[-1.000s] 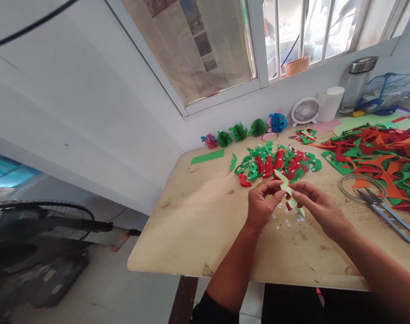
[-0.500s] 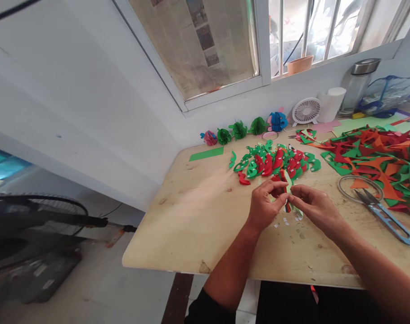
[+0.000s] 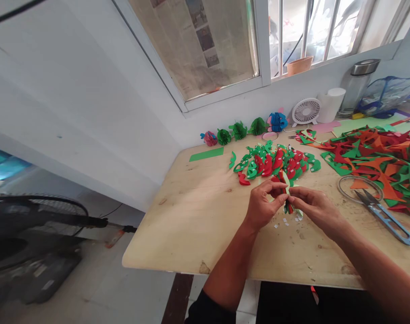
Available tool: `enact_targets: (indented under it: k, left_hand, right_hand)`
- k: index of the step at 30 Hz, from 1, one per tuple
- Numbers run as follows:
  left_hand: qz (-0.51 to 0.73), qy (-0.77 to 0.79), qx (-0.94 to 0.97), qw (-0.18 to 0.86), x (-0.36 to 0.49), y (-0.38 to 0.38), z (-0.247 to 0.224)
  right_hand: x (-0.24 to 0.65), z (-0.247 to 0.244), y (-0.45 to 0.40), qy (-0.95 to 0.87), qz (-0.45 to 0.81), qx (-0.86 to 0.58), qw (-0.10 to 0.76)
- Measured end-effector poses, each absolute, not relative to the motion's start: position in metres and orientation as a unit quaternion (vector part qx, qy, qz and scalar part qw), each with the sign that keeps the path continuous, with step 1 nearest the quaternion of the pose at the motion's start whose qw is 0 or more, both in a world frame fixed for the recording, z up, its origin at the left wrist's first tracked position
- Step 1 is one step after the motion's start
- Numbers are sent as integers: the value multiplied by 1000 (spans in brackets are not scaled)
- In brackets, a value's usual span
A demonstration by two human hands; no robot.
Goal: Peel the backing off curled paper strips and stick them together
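Shows L hand (image 3: 261,203) & R hand (image 3: 314,208), fingers clamped on paper stack (image 3: 286,180), prob. part-done; leaves cut-outs (image 3: 267,164) loose, 12 o'clock.

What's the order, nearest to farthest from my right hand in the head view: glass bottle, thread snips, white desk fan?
1. Thread snips: on the table, to the right of your right hand.
2. White desk fan: at the back.
3. Glass bottle: also at the back, farther right.
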State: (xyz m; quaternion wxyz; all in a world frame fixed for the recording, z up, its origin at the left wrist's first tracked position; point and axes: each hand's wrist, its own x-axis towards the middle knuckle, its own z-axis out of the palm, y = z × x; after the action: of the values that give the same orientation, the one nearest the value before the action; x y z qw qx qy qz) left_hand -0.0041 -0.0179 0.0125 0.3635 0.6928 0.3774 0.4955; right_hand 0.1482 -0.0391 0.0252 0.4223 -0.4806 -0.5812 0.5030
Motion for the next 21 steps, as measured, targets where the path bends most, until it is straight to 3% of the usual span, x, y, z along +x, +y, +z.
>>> enact_targets:
  k: [21]
  left_hand:
    - [494, 376, 682, 387, -4, -18, 13]
  right_hand:
    - [151, 16, -37, -577, 471, -521, 416]
